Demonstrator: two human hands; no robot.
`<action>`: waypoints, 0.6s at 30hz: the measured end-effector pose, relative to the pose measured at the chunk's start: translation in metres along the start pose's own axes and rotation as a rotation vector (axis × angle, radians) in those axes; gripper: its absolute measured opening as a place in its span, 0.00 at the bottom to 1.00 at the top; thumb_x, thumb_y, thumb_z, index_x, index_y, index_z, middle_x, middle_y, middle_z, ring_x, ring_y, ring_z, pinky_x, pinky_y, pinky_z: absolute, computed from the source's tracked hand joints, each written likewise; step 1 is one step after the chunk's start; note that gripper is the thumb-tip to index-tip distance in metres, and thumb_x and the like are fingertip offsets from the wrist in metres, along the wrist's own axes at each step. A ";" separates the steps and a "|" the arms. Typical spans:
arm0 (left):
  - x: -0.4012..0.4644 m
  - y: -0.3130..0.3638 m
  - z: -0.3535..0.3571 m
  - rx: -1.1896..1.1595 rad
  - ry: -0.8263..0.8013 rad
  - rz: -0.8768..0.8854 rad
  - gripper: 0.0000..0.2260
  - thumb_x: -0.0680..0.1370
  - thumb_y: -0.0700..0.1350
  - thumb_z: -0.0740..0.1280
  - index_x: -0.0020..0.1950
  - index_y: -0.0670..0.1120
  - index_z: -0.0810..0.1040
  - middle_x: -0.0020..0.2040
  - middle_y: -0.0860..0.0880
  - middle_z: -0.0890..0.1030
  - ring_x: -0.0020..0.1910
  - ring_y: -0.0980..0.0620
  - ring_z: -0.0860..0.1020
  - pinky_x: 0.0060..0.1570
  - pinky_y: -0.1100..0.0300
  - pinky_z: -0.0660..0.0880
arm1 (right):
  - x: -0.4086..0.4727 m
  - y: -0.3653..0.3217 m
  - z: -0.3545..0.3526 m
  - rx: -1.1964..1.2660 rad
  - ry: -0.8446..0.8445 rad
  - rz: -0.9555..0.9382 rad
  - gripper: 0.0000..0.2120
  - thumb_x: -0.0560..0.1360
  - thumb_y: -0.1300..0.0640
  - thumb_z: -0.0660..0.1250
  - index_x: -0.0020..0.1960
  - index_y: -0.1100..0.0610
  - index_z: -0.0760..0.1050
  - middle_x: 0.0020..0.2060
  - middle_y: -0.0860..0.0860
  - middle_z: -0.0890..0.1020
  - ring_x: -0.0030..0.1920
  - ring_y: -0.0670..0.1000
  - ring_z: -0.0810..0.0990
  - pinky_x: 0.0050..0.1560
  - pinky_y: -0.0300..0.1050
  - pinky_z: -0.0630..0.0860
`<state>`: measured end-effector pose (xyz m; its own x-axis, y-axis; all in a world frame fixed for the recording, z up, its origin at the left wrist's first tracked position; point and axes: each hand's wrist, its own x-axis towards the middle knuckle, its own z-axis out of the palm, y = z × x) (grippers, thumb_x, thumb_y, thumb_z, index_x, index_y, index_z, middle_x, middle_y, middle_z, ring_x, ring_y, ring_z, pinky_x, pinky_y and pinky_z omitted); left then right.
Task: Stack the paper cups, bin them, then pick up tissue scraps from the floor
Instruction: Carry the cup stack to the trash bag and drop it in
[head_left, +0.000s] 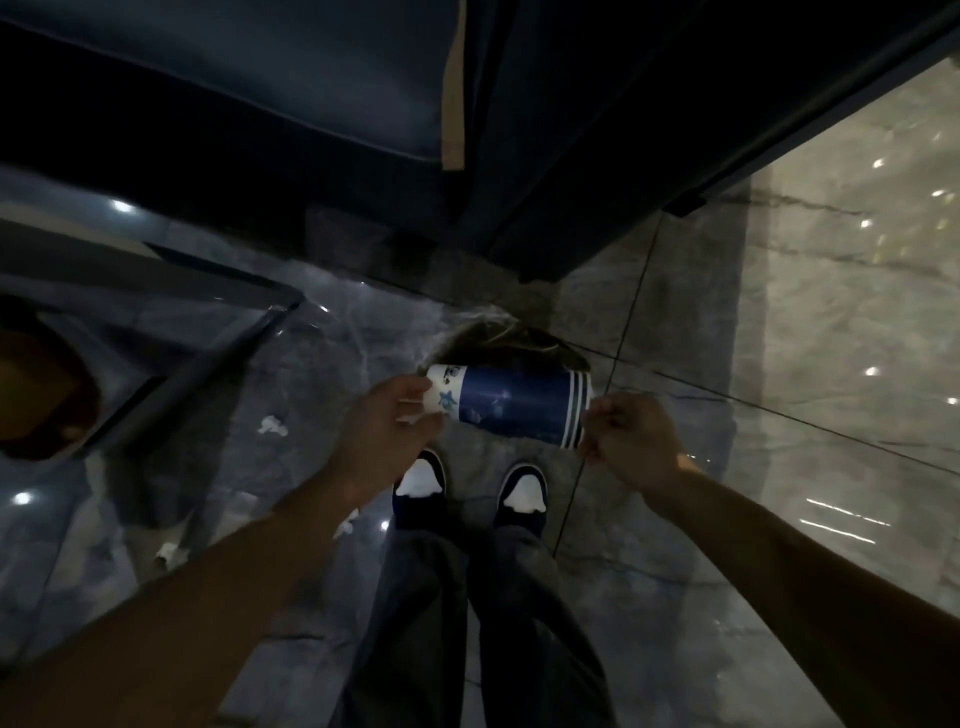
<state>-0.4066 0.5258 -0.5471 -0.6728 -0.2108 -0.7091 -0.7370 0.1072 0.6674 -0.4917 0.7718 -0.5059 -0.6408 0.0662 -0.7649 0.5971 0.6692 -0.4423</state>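
Observation:
A stack of blue-and-white paper cups (511, 405) lies sideways in the air between my hands, above my feet. My left hand (387, 431) grips its white bottom end. My right hand (631, 434) pinches the nested rims at the other end. Just behind the stack sits a bin lined with a clear plastic bag (498, 338); its opening is mostly hidden by the cups. White tissue scraps lie on the dark tiled floor: one (272, 426) left of my left hand, another (169, 553) near my left forearm, and a third (347, 525) beside my left foot.
A dark blue sofa (234, 88) fills the top of the view. A glass-topped table with a dark frame (171, 332) stands at the left. My shoes (470, 488) stand on the glossy marble floor (831, 312), which is brighter on the right.

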 end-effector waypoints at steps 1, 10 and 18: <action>0.007 -0.005 0.001 0.034 -0.015 0.025 0.16 0.74 0.36 0.73 0.58 0.50 0.78 0.52 0.48 0.82 0.48 0.55 0.80 0.46 0.65 0.76 | 0.006 0.003 0.003 -0.001 0.012 -0.006 0.12 0.76 0.64 0.65 0.35 0.53 0.77 0.27 0.54 0.82 0.29 0.52 0.81 0.40 0.57 0.82; 0.049 -0.022 0.017 0.369 -0.138 0.202 0.19 0.77 0.40 0.70 0.68 0.46 0.75 0.64 0.47 0.78 0.59 0.51 0.77 0.60 0.59 0.71 | 0.059 0.020 0.024 -0.080 0.037 0.054 0.12 0.71 0.66 0.65 0.30 0.57 0.78 0.29 0.58 0.83 0.34 0.61 0.84 0.39 0.64 0.82; 0.057 -0.041 0.023 1.149 -0.261 0.405 0.26 0.79 0.49 0.61 0.77 0.52 0.63 0.79 0.51 0.60 0.80 0.49 0.49 0.77 0.44 0.41 | 0.093 0.008 0.054 -0.238 0.057 -0.088 0.16 0.72 0.65 0.63 0.26 0.58 0.70 0.26 0.56 0.77 0.26 0.52 0.75 0.25 0.40 0.70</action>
<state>-0.4156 0.5315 -0.6201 -0.7604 0.2209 -0.6107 -0.0149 0.9342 0.3565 -0.5207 0.7437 -0.6058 -0.7150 0.0372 -0.6982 0.4124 0.8288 -0.3781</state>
